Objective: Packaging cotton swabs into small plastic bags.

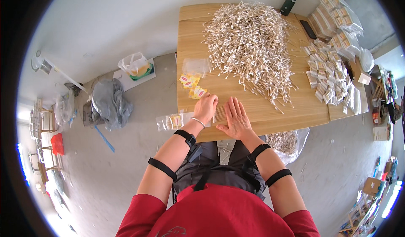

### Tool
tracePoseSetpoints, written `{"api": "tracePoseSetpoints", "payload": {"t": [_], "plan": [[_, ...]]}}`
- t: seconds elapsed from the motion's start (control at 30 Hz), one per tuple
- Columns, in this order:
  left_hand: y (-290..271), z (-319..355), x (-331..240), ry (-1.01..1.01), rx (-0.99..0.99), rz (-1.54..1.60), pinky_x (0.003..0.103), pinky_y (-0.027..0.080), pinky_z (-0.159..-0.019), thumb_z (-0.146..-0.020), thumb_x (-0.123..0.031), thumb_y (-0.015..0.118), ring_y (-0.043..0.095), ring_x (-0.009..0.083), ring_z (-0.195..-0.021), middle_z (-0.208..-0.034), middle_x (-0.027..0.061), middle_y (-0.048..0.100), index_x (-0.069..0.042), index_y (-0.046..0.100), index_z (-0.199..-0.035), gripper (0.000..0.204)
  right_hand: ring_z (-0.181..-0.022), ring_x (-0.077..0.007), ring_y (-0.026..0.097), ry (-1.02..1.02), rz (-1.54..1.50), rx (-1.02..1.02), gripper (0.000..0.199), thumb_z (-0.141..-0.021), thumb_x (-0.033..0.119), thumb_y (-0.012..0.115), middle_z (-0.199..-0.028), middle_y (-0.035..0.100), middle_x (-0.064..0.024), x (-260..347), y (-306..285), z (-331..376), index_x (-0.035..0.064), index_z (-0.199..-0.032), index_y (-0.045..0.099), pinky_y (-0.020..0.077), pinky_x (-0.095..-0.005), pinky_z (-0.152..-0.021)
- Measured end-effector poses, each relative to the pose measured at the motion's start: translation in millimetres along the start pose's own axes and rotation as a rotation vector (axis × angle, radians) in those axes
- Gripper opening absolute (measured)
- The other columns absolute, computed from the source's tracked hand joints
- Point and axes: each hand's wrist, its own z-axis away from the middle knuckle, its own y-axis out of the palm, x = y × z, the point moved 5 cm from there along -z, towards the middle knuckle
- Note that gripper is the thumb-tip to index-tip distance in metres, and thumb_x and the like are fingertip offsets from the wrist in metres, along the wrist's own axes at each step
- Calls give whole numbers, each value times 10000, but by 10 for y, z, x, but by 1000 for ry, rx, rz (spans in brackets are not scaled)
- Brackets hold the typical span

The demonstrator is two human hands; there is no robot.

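Near the table's front edge, a small row of cotton swabs (219, 114) lies side by side between my two hands. My right hand (238, 119) is laid flat along the right side of the row, its fingers stretched out. On the other side, my left hand (206, 109) has its fingers curled together at the row's upper end; what they hold, if anything, is hidden. Yellow and white printed cards (190, 80) lie just beyond my left hand, below a clear plastic bag (196, 65). Beside my left wrist is a clear packet (174, 121) with a yellowish insert.
A large loose heap of cotton swabs (249, 43) covers the table's (192, 30) far middle. Filled clear packets (327, 70) are piled at the right. A dark bottle (289, 4) and a black phone (308, 29) stand beyond. A bag of swabs (284, 143) sits below the front edge.
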Motion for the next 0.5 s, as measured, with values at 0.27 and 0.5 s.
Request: {"api": "tracePoseSetpoints", "payload": {"t": [0.27,0.5], "plan": [[89,251,90,7,-327,563,350,475,-908,-971,-129,508,590,240,-1055,-1145,141,577,-16,574,-1160,230,-1436,-348,157,6,-42,-5,972,-813,641,517,-1526,205,-227,-28,23,10,-76,-1426,281,126,-449,-1170],[281,449,264,-43,-235,795,365,294,-1106,-1018,-281,407,375,247,-1324,-1432,157,383,24,373,-1380,475,-1443,-347,140,41,-57,7,976,-814,575,571,-1530,195,-235,45,104,58,-78,-1445,216,105,-454,-1175]]}}
